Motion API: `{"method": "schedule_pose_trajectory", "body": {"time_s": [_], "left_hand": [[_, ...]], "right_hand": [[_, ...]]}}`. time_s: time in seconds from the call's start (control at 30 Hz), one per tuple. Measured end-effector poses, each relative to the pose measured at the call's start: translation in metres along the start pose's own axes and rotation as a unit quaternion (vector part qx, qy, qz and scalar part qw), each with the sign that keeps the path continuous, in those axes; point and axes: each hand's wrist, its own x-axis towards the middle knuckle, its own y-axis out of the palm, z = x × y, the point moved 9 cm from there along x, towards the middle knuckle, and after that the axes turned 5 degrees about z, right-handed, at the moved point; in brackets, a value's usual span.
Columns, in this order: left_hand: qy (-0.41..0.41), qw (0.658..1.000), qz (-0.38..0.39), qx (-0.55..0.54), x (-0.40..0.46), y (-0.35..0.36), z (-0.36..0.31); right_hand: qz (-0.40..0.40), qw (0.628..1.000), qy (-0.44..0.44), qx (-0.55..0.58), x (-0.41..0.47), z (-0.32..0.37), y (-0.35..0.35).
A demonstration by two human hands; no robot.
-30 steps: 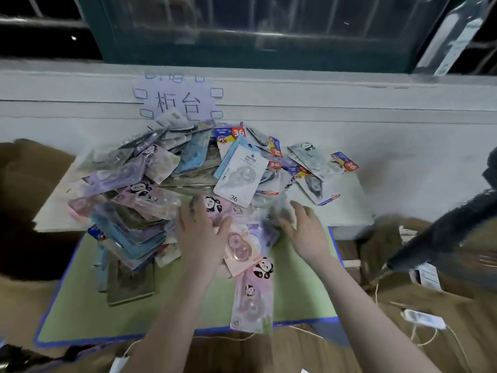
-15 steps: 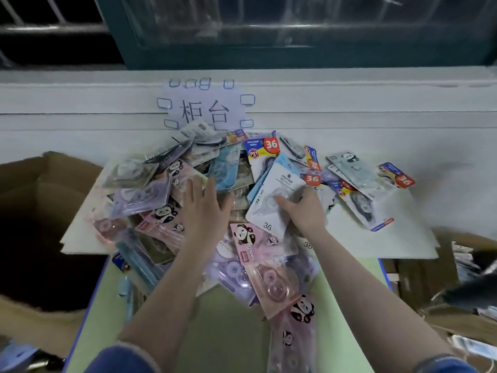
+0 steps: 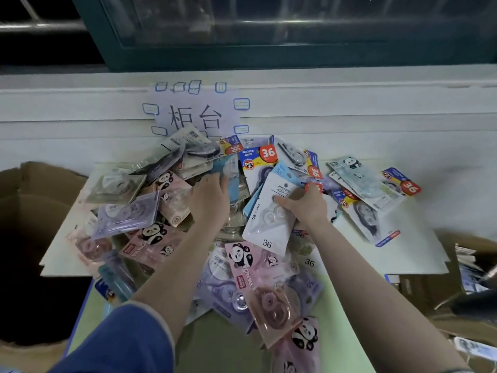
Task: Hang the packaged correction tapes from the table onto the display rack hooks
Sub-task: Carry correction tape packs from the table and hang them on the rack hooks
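A heap of packaged correction tapes covers the green table (image 3: 220, 348). My right hand (image 3: 306, 204) grips a white package marked 36 (image 3: 265, 224) near its top, thumb across the card's face. My left hand (image 3: 211, 203) reaches into the middle of the heap, its fingers on a light blue package (image 3: 228, 172); whether they curl round it I cannot tell. Pink panda packages (image 3: 258, 267) lie nearest me and purple ones (image 3: 126, 214) lie to the left. No display rack or hooks are in view.
A white wall with a paper sign (image 3: 195, 114) rises right behind the heap, under a dark window. An open cardboard box (image 3: 35, 189) stands at the left. More boxes with packages (image 3: 470, 267) sit at the right. White card sheets (image 3: 414, 254) lie under the heap.
Both hands have moved forward into the heap. My right hand has taken hold of the white 36 package, and my left hand has reached further up to the blue package.
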Motion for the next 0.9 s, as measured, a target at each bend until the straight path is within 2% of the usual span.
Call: {"method": "schedule_pose_trajectory", "body": {"time_s": [0.13, 0.27, 0.37, 0.43, 0.57, 0.63, 0.77, 0.9], "left_hand": [[0.0, 1.0, 0.019, -0.009, -0.002, 0.004, 0.002], [-0.037, 0.997, 0.067, -0.02, 0.008, 0.011, 0.007], [-0.066, 0.991, 0.116, -0.017, 0.018, 0.015, 0.008], [-0.073, 0.987, 0.133, -0.054, 0.024, 0.017, 0.008], [-0.096, 0.983, 0.114, -0.105, 0.027, 0.011, 0.011], [-0.099, 0.983, 0.114, -0.106, 0.026, 0.012, 0.012], [-0.11, 0.982, 0.09, -0.127, 0.023, 0.004, 0.013], [-0.122, 0.973, 0.085, -0.176, 0.016, -0.001, 0.004]], "right_hand": [[-0.043, 0.997, -0.051, 0.045, 0.006, 0.014, -0.01], [-0.039, 0.99, -0.11, 0.085, 0.017, 0.037, -0.018], [-0.063, 0.99, -0.102, 0.077, 0.031, 0.043, -0.021], [-0.063, 0.993, -0.081, 0.052, 0.041, 0.038, -0.017], [0.012, 0.997, -0.046, 0.055, 0.051, 0.02, 0.0], [0.021, 0.997, -0.048, 0.062, 0.051, 0.017, 0.0], [-0.018, 0.991, -0.081, 0.109, 0.046, 0.029, -0.017], [-0.05, 0.959, -0.091, 0.263, 0.037, 0.039, -0.037]]}}
